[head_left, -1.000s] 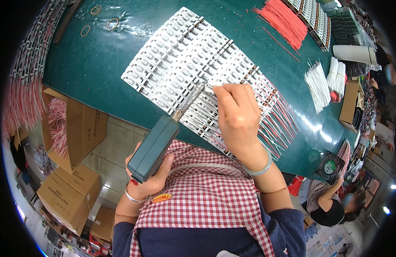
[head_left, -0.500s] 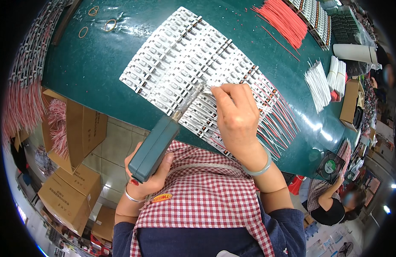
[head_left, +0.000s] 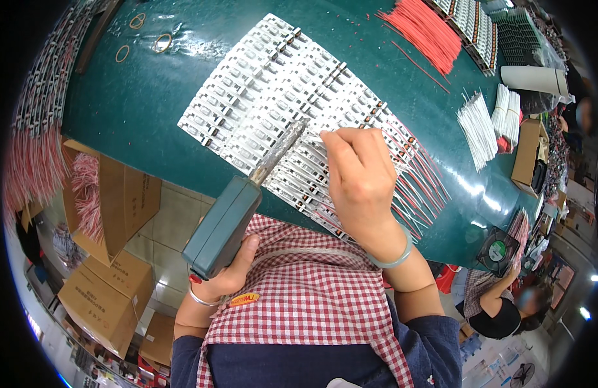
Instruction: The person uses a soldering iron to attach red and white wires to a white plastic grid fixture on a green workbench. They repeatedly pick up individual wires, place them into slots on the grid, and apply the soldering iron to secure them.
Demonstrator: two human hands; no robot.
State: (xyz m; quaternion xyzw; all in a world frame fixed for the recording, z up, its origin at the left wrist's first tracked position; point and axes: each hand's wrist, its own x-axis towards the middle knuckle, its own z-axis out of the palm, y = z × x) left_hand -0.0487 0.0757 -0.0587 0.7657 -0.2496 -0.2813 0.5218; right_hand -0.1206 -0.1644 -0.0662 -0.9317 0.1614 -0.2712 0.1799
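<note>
In my left hand (head_left: 236,268) is a dark green soldering gun (head_left: 222,220), its fingers wrapped round the body. The rough, silvery tip (head_left: 279,150) slants up and right over a panel of white strips (head_left: 260,90) with small metal parts in rows. My right hand (head_left: 360,178) is closed in a pinch just right of the tip's end, on what looks like a thin white wire; its far part is hidden by the hand. Red and white wires (head_left: 418,174) fan out from the panel's right side, partly under my right hand.
Loose red wires (head_left: 425,35) and white wire bundles (head_left: 478,129) lie on the green table (head_left: 137,110). Rubber bands (head_left: 162,43) are at the far left. A small black fan (head_left: 498,249) stands at the right edge. Cardboard boxes (head_left: 105,294) are on the left; a co-worker (head_left: 499,310) sits at right.
The soldering gun has moved a little left and down, so its tip has drawn slightly away from my right fingertips. My right hand has shifted slightly right.
</note>
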